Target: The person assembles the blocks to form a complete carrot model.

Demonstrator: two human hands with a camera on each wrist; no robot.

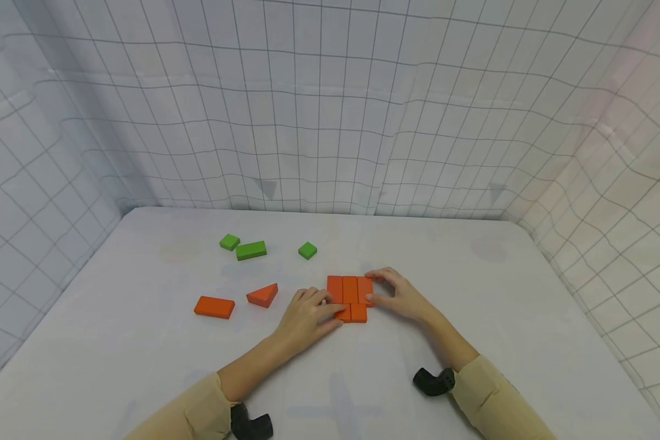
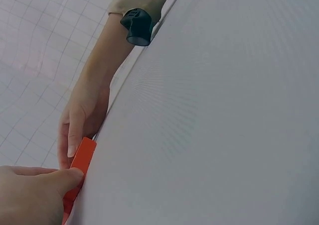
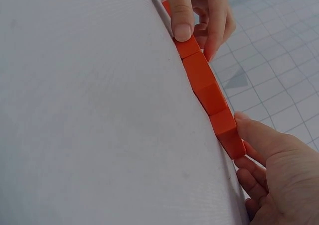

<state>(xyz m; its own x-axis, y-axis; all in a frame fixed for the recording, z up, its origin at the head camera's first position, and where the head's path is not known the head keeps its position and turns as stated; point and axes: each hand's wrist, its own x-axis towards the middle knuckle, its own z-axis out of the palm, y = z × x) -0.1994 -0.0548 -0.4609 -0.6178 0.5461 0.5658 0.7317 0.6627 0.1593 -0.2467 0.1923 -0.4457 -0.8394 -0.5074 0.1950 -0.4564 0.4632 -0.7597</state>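
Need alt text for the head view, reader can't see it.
A person's left hand and right hand touch a cluster of orange blocks from either side on a white table. To its left lie an orange brick and an orange triangle; three green blocks lie farther back.

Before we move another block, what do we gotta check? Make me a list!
1. Left hand and right hand on the orange group: ok, both touching.
2. A hand free: not ok, both busy.
3. Loose orange brick uncovered: ok, nothing on it.
4. Orange triangle joined to the group: not ok, lying apart.
5. Green blocks clear of hands: ok.
6. All gaps closed: cannot tell, left hand covers part.
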